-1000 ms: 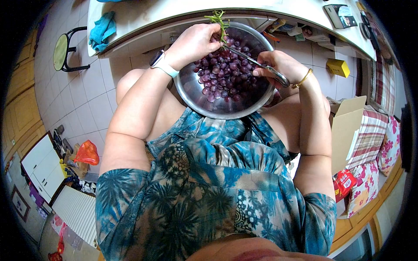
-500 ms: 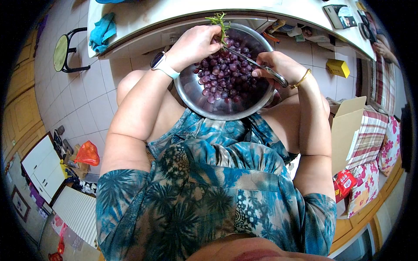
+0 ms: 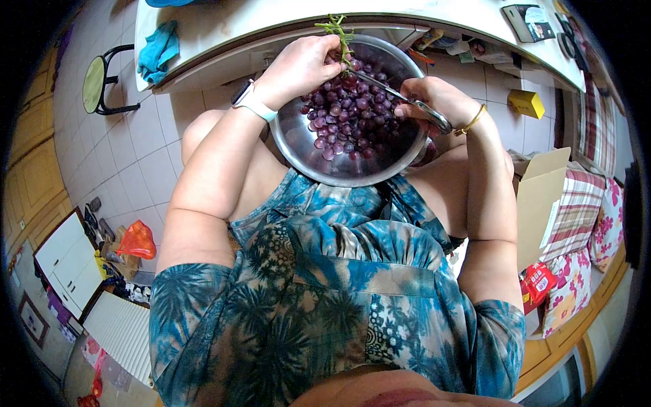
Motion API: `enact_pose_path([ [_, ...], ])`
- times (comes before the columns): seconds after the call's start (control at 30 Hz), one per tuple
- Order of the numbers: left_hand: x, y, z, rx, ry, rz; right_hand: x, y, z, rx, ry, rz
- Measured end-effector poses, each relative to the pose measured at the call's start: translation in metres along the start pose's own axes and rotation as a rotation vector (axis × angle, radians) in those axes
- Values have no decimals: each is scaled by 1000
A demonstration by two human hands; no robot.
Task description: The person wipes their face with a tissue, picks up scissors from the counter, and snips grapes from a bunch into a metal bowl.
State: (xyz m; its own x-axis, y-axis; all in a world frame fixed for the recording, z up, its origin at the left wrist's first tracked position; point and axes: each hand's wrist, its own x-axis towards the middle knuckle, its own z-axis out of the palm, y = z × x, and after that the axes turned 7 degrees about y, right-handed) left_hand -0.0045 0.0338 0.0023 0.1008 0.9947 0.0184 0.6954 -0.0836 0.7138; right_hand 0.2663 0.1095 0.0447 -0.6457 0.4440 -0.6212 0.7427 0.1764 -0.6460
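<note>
A steel bowl [image 3: 295,146] rests on my lap with many purple grapes [image 3: 352,119] in it. My left hand [image 3: 308,64], a watch on its wrist, pinches a green grape stem [image 3: 336,30] above the bowl's far rim. Bare stem branches stick up beyond the fingers. My right hand [image 3: 434,102] is closed around the handles of a pair of scissors [image 3: 386,88]. Their blades point left, reaching the stem and grapes just under my left fingers. Whether the blades are parted, I cannot tell.
A white table [image 3: 271,12] runs along the far side, with a teal cloth [image 3: 158,51] on its left corner. On the floor are a stool [image 3: 98,81] and a yellow box [image 3: 527,104]. An open cardboard box [image 3: 539,197] stands to my right beside floral cushions [image 3: 568,288].
My left hand and the stem have shifted slightly left and toward the bowl's far edge. The scissors stay beside the stem, their angle changed a little.
</note>
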Motion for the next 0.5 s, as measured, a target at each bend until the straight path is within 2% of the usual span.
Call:
enact_pose_path([
  [0.5,-1,1,0,-6,-6,-1,-3,-1,-2,-22,-11,-8],
])
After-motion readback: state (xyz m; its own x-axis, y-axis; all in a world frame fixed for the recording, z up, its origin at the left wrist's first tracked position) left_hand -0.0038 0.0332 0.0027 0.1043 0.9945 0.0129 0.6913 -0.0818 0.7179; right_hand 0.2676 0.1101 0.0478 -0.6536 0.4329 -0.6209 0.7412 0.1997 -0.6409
